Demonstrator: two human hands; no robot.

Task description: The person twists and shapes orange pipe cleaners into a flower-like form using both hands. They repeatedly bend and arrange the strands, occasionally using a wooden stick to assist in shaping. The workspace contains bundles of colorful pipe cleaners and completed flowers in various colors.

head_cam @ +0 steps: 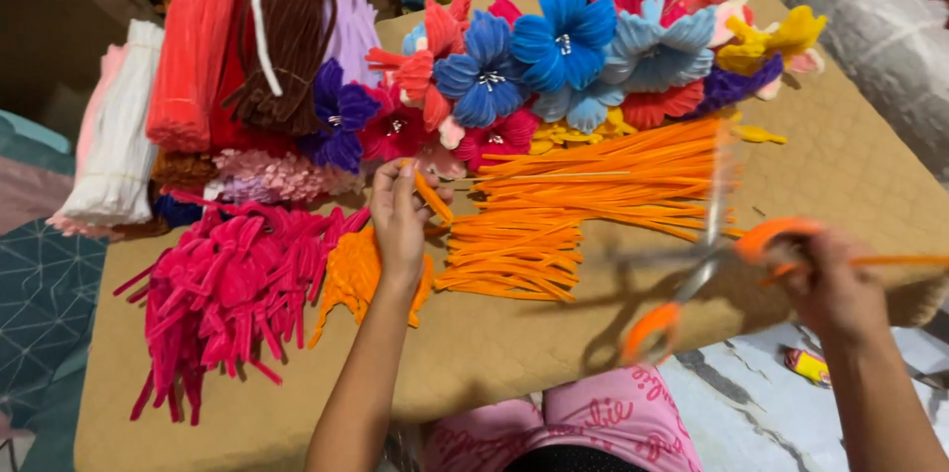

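Up close, left hand (400,220) pinching a short orange pipe cleaner piece (432,197) w/ fingertips, near the cut orange pile (583,200) mid bench (514,334), right hand (835,284) clenched round orange-handled scissors (707,264), blurred, at right edge, pink bundle (232,284) left, fuzzy flowers (563,47) far side.

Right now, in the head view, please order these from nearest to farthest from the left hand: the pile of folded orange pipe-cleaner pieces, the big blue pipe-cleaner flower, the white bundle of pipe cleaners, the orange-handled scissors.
From the left hand:
1. Pile of folded orange pipe-cleaner pieces, directly under the wrist.
2. Big blue pipe-cleaner flower, up and right.
3. White bundle of pipe cleaners at far left and orange-handled scissors in the right hand: too close to call.
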